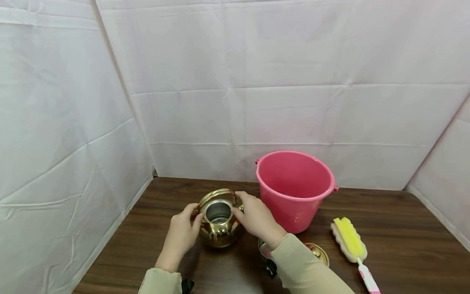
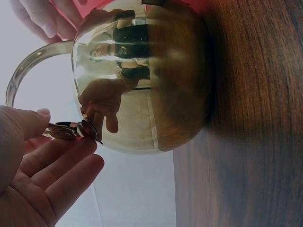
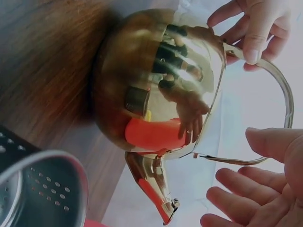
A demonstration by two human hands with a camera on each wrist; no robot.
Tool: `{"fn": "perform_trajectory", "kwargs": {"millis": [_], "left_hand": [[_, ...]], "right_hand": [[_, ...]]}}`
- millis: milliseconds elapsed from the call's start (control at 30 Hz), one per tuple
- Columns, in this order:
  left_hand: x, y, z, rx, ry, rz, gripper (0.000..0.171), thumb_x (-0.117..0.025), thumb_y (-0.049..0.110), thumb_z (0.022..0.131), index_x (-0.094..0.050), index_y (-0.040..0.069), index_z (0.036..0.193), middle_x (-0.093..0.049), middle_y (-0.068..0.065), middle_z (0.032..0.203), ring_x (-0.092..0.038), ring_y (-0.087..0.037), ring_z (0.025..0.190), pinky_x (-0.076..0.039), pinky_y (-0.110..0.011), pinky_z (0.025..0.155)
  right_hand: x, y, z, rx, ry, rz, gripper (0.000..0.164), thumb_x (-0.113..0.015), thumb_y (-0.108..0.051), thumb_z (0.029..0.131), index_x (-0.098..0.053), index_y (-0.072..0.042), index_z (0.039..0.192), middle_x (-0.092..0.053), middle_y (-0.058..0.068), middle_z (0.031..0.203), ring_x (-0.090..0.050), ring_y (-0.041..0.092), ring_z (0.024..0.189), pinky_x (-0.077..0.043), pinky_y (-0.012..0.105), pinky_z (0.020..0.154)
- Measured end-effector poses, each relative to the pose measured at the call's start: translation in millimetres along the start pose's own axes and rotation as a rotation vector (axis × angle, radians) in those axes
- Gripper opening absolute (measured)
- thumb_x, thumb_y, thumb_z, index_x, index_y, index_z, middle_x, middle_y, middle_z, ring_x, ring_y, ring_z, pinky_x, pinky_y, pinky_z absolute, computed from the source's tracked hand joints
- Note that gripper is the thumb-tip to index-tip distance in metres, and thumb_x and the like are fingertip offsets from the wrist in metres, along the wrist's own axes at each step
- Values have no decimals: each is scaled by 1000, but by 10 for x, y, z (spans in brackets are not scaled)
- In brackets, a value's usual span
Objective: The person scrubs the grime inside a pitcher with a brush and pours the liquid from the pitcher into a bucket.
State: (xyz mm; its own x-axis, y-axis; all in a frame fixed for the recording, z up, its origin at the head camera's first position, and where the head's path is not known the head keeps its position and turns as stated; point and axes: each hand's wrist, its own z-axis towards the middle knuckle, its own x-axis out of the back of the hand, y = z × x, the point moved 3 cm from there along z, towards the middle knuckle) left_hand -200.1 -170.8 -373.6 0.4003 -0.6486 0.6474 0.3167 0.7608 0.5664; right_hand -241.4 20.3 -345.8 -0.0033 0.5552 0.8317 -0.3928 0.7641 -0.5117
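Note:
A shiny gold teapot (image 1: 219, 237) stands upright on the wooden table with its top uncovered, showing a silvery inside. Its arched handle (image 3: 285, 90) is raised over the opening. My left hand (image 1: 182, 229) pinches the left foot of this handle between thumb and fingers. On the spout side, my right hand (image 1: 258, 215) has its thumb and fingers on either side of the handle's other end. The curved spout (image 3: 150, 182) points toward the right. Just right of the pot, a perforated metal strainer (image 3: 52, 189) is partly covered by the right forearm in the head view.
A pink bucket (image 1: 290, 206) stands behind and right of the teapot. A gold lid (image 1: 318, 254) lies near the right sleeve. Farther right is a yellow and white sponge brush (image 1: 350, 241) with a white and pink grip. White cloth walls (image 1: 227, 114) surround the table.

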Motion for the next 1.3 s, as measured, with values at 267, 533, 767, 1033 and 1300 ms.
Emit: {"fn": "perform_trajectory", "kwargs": {"millis": [267,533,767,1033,1300], "left_hand": [[7,10,17,-10,-9,-20,19,-64,7,89,-61,1,107,-71,-15,91,-69,-23,76,-55,-34,64],[23,-24,44,5,-34,-39,19,-66,6,87,-62,1,106,-71,-15,91,-70,-25,79,-57,-32,66],[60,-11,38,19,-50,-66,20,-67,1,84,-63,0,104,-71,-14,90,-69,-25,82,-57,-30,67],[78,-52,55,64,-62,-90,26,-71,4,82,-65,-3,106,-71,-16,91,-70,-27,82,-58,-36,71],[67,-79,40,74,-59,-108,21,-72,6,82,-68,-3,101,-72,-15,91,-70,-25,82,-58,-30,68]], "right_hand": [[1,73,155,91,-35,19,44,-67,-15,88,-53,-5,128,-66,11,117,-66,23,97,-54,39,84],[-21,174,351,119,-84,79,32,-69,-13,86,-62,-9,117,-70,6,103,-66,16,92,-54,33,79],[-42,197,406,159,-124,114,31,-71,-10,84,-64,-5,114,-70,8,103,-66,19,96,-54,35,83],[-67,212,468,164,-173,106,22,-72,-10,82,-66,-8,104,-70,4,92,-64,12,84,-53,27,72],[-75,241,463,189,-155,108,17,-73,-11,82,-67,-10,98,-71,3,89,-64,10,79,-52,24,68]]}}
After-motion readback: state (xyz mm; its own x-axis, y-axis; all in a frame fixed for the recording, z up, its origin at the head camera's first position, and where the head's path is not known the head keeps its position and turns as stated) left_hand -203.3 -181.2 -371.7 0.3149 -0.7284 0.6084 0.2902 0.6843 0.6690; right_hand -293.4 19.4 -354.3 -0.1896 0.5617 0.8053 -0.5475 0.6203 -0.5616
